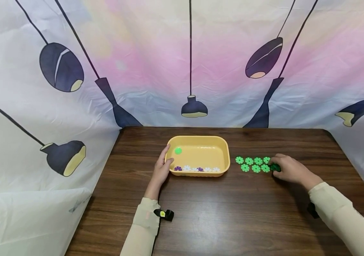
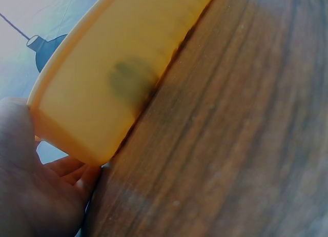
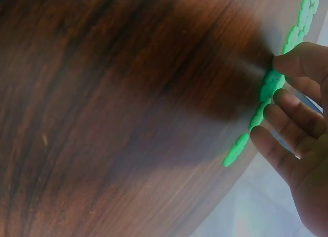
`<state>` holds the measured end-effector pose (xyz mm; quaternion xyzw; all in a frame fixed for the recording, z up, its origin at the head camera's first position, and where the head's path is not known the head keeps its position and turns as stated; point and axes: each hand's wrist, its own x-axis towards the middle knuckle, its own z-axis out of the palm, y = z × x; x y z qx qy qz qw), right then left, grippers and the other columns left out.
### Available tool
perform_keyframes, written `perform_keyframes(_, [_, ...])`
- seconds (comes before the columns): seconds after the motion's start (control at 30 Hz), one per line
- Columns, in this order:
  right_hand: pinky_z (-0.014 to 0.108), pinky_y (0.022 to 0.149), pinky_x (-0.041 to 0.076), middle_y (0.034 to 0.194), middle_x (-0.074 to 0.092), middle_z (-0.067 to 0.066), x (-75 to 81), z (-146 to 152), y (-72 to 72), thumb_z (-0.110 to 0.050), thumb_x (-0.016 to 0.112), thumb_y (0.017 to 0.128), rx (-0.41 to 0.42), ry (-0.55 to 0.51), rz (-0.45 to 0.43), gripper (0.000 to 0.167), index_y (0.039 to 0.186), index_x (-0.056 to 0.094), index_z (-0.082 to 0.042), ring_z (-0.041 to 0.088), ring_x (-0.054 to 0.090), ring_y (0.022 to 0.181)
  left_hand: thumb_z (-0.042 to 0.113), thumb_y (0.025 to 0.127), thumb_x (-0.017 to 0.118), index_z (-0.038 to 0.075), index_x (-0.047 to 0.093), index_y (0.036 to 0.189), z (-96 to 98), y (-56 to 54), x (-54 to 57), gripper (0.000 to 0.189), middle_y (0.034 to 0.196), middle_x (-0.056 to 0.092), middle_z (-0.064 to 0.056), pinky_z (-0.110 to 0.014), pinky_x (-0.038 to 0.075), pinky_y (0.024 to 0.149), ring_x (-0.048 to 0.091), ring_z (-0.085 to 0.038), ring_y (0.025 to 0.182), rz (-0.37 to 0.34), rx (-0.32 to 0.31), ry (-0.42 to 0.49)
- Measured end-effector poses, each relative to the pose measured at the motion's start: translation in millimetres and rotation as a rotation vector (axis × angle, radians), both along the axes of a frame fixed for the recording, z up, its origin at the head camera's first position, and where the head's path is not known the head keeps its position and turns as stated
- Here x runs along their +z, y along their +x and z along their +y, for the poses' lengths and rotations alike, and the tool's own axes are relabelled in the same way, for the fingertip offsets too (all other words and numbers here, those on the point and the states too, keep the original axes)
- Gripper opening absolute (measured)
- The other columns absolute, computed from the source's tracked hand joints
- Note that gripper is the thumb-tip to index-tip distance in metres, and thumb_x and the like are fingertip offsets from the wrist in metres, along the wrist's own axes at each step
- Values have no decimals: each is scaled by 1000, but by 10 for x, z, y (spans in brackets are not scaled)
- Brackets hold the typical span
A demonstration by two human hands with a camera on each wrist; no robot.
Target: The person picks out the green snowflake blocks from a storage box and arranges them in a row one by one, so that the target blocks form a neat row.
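Note:
A yellow plastic tray (image 1: 198,174) stands on the table. My left hand (image 1: 161,168) grips its left end; in the left wrist view the thumb lies at the rim and fingers reach under the lower corner of the tray (image 2: 77,114). Inside lie a green flower-shaped disc (image 1: 178,150) and several purple and white ones along the near side. To the right, green flower-shaped discs (image 1: 256,168) lie in two rows. My right hand (image 1: 289,169) is at their right end, thumb and fingertips touching a green disc (image 3: 271,85), fingers loosely extended. More discs lie beyond its fingers in the right wrist view.
The brown wood-grain table (image 1: 201,220) meets a printed cloth backdrop (image 1: 156,64) at its back and sides. Each wrist wears a dark strap; the left one (image 1: 164,214) carries a small camera.

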<state>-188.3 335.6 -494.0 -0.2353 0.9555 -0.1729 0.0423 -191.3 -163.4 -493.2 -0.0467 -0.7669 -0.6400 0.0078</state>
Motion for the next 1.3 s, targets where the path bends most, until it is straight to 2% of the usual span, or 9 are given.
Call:
perform_keyframes(0.17, [38,66,53,103,66,10,112,-52,-32,-1,81,86,26,-2,28,29,113,73,1,17,61,81,3,107,51,3,35,164,-11,4,2,59,171,29,-17,-54,20,127,20,-35,159,-1,-2,-5])
perform_keyframes(0.3, [46,70,56,118,66,26,294,-154,-112,-3,79,88,34,-16,51,36,122,70,8,23,66,79,3,107,50,4,35,164,-18,10,1,59,172,29,-16,-55,19,127,20,-35,159,0,-8,-5])
perform_keyframes(0.4, [54,78,58,125,64,32,411,-262,-207,-7,77,91,46,-18,73,41,127,68,12,31,70,86,2,107,50,3,35,164,-18,13,0,59,171,29,-16,-55,19,127,20,-35,159,2,-10,-4])
perform_keyframes(0.47, [57,84,58,125,64,31,474,-340,-268,-11,77,94,64,-13,95,41,127,68,12,35,71,95,2,107,50,3,35,164,-17,12,-4,59,171,29,-16,-55,19,127,20,-36,159,5,-12,-1])
perform_keyframes(0.53, [55,84,58,122,67,24,524,-427,-318,-12,77,95,80,-17,103,37,126,70,8,34,70,98,2,107,50,3,35,164,-15,12,-10,59,171,29,-16,-54,19,127,20,-35,159,4,-13,2])
perform_keyframes(0.7, [47,78,58,120,68,18,627,-666,-413,-14,76,96,121,-13,103,33,124,72,3,20,67,84,2,107,50,3,35,164,-2,17,-8,59,171,29,-17,-55,19,127,19,-36,159,5,-12,5])
perform_keyframes(0.87, [46,79,58,116,68,14,646,-890,-520,-13,76,96,177,-29,113,28,121,74,0,21,67,88,1,107,50,2,35,164,-6,12,5,59,171,29,-18,-57,19,127,20,-37,159,5,-14,-3])
perform_keyframes(1.1, [45,79,57,116,68,13,708,-1152,-620,-12,76,96,217,-53,108,27,120,75,-2,20,65,89,2,108,49,4,32,165,-60,-153,-303,60,172,27,-15,-56,19,127,18,-35,160,15,-3,-18])
perform_keyframes(1.3, [43,82,56,113,68,10,772,-1357,-693,-12,77,95,244,-53,106,24,118,76,-3,23,65,93,6,109,52,11,36,165,-65,-171,-371,59,171,32,-9,-54,20,127,22,-30,159,40,11,-15])
